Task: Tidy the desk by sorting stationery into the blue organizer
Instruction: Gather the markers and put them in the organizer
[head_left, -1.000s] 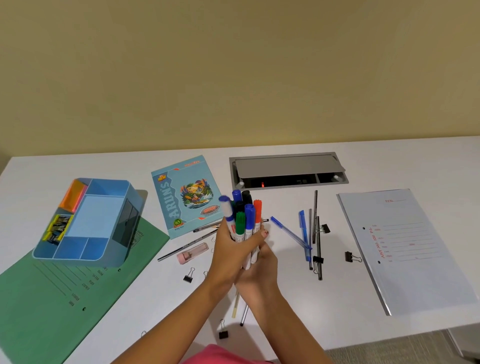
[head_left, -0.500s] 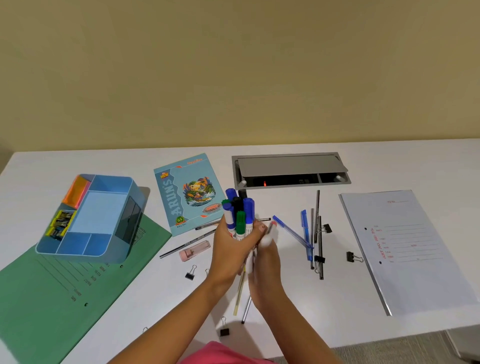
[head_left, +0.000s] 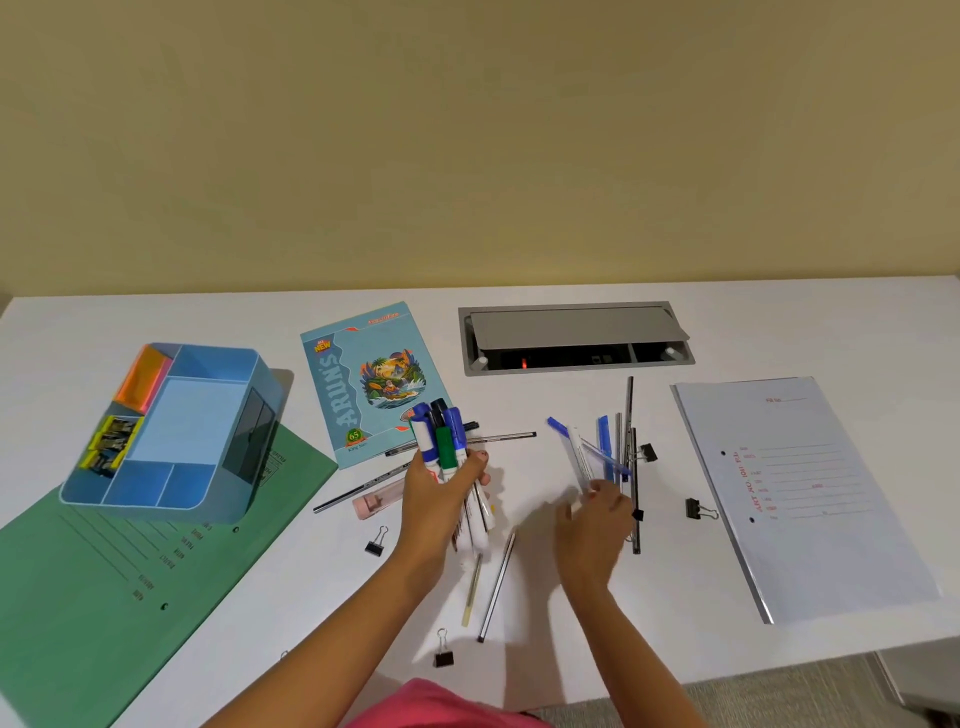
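1. Head view: I see the marker bundle (head_left: 444, 447) upright over mid-desk, the left hand (head_left: 434, 499) wrapped round it.
2. Loose pens (head_left: 608, 452) lie to its right. The right hand (head_left: 592, 525) is at their near ends, too blurred for me to tell its grip.
3. The blue organizer (head_left: 156, 512) stands far left on a green folder (head_left: 104, 597), with a notebook (head_left: 363, 374) between organizer and bundle.

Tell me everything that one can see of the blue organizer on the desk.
The blue organizer is a light blue, seemingly plastic box with rounded front corners and an open top split into compartments. A back left one holds an orange block, a left one yellow and black binder clips; the large middle one and two small front ones look empty. A dark panel marks its right wall. It stands on a green folder at the desk's left.
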